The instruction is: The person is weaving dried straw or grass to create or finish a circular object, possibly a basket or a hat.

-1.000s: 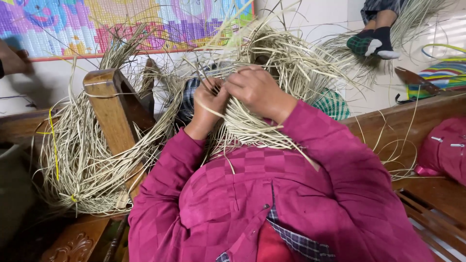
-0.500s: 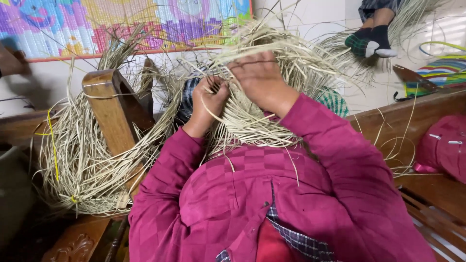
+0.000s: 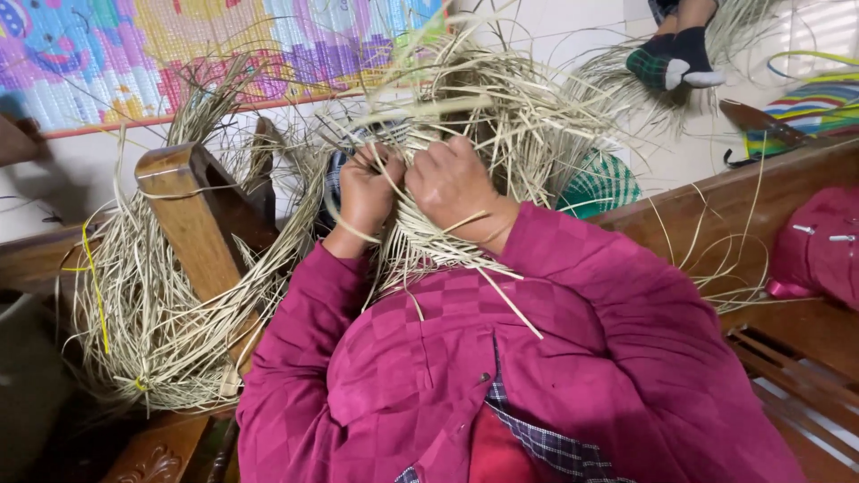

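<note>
Pale floor fills the top of my view, with a bright patterned play mat (image 3: 179, 54) lying at eleven o'clock and a dark wooden bench (image 3: 787, 268) running along the three o'clock side. From where I watch, both hands meet just above centre, pressed close together in a tangle of dry straw strands (image 3: 483, 98) that fans out toward twelve o'clock. My left hand (image 3: 365, 190) is curled, its fingers (image 3: 376, 161) closed narrow around a few strands that loop down past the wrist. My right hand (image 3: 455, 183) sits touching it at its three o'clock side, fingers (image 3: 438, 159) bent and pinched into the same bundle; I cannot tell exactly which strands each finger grips. The woven part of the straw hangs from under the hands toward six o'clock, against the magenta checked sleeves (image 3: 573, 295). At nine o'clock a wooden post (image 3: 183, 215) stands tilted, with a big loose coil of straw (image 3: 152, 313) draped around it. A green checked cloth (image 3: 601, 183) shows just beside the bundle at two o'clock. Another person's feet in dark socks (image 3: 671, 58) rest at one o'clock, well apart from my hands, and a pink bag (image 3: 819, 250) lies on the bench at three o'clock.
</note>
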